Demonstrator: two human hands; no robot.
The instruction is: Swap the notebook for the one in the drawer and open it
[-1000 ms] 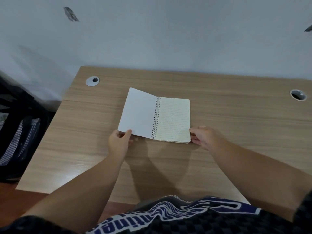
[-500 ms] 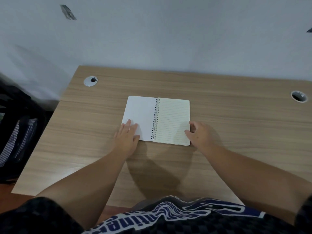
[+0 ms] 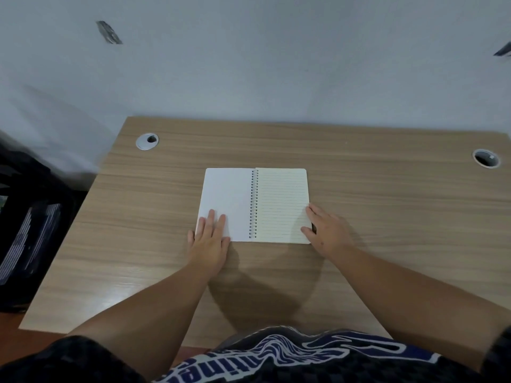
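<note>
Wooden desk (image 3: 387,205) carries the notebook (image 3: 279,205), open flat at its middle. My left hand (image 3: 208,241) presses flat on the cover, my right hand (image 3: 327,233) rests spread on the lined page, gripping nothing. I should press evenly beside the spiral.

One open spiral notebook (image 3: 254,204), centre frame. Two hands: left hand (image 3: 208,240), right hand (image 3: 326,233). Two cable grommets: upper left (image 3: 147,141), far right (image 3: 486,158). One desk (image 3: 387,217).
</note>
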